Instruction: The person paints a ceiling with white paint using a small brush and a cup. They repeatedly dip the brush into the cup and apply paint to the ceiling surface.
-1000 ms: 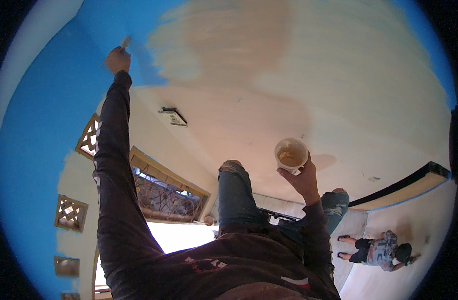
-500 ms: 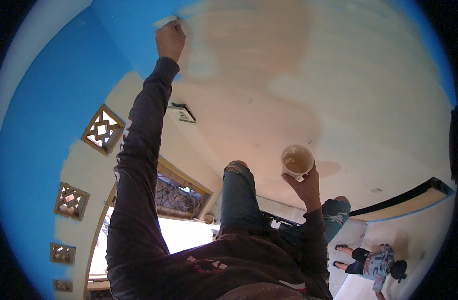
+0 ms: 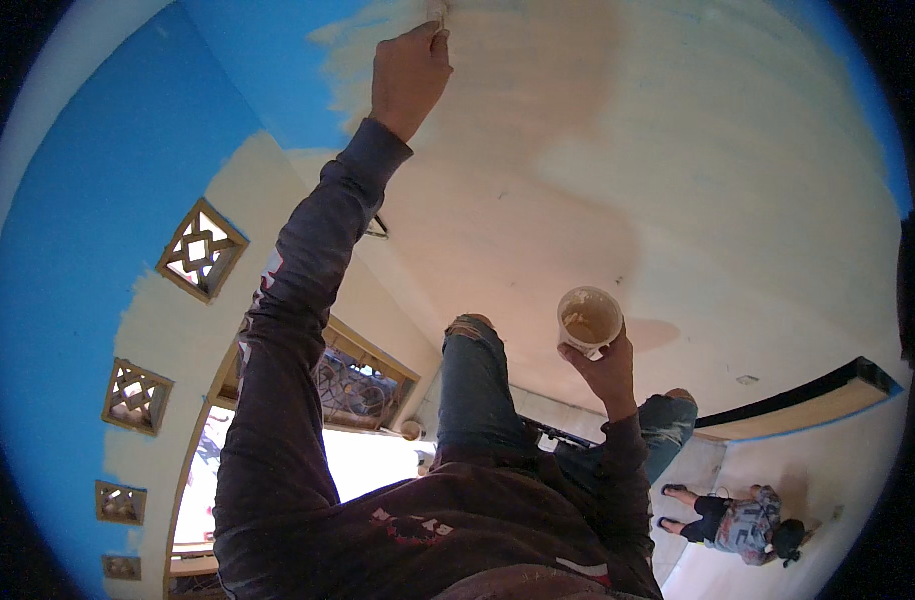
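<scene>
High on the wall, my left hand is closed around a paintbrush; its pale bristles are against the wall near the top edge. Around it, cream paint with a ragged edge meets bright blue paint to the left. In front of my knees, my right hand grips a whitish plastic cup from below and the side. Some beige paint shows inside the cup, with smears up its inner wall.
Diamond-pattern vent blocks line the left wall, above a bright opening with a metal grille. A dark-edged ledge juts out at right. Far below, another person stands near the wall. My bent knees are under the cup.
My left hand has swept right with the brush, away from the blue corner. The cup stays nearly still in my right hand. The person below has shifted their arms.
</scene>
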`<action>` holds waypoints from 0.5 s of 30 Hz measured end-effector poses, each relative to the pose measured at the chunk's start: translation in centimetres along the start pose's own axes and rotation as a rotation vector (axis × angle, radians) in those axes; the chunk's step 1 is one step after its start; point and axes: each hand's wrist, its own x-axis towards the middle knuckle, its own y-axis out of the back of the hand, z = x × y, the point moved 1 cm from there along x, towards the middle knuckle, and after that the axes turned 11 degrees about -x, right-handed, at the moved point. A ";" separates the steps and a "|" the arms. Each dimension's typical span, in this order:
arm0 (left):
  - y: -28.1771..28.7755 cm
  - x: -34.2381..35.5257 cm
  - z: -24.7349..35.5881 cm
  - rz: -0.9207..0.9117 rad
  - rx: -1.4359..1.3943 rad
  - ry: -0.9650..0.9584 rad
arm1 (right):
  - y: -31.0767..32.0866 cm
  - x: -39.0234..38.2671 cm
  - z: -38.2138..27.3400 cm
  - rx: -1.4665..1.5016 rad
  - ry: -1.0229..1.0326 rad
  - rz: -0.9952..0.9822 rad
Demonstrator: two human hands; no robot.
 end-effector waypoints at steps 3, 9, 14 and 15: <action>-0.6 -0.4 1.7 -0.007 -0.047 0.001 | 0.2 -0.2 0.1 0.005 -0.009 0.007; -2.3 -0.8 2.5 0.036 -0.087 -0.046 | 0.3 -0.1 0.0 -0.024 0.001 0.005; -2.9 -0.9 4.5 0.040 -0.150 -0.066 | 0.3 -0.1 0.1 -0.002 0.010 0.009; -2.9 -1.0 5.0 0.023 -0.168 -0.049 | 0.4 -0.1 0.0 0.003 0.006 0.002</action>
